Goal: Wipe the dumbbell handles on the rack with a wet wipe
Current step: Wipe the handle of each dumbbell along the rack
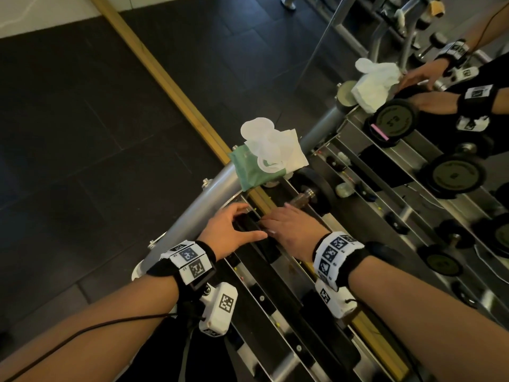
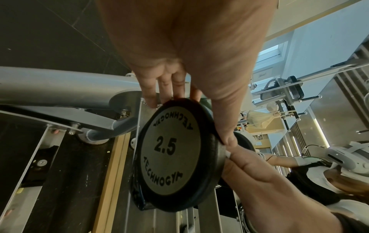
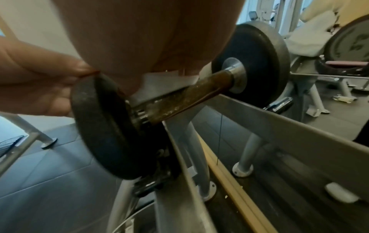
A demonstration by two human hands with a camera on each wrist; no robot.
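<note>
A small dumbbell lies at the end of the grey rack; its near disc reads 2.5. My left hand grips that disc by the rim, fingers over the top and thumb on the edge. The right hand is closed over the rusty brown handle next to the near disc, with a white wet wipe under the palm. The handle's far part and the far disc are uncovered. A green wipe pack with white wipes pulled out lies on the rack's tube just beyond.
A wall mirror with a wooden bottom strip runs behind the rack and repeats my hands, the pack and several dumbbells. Steel rails run toward me. Dark tiled floor lies to the left.
</note>
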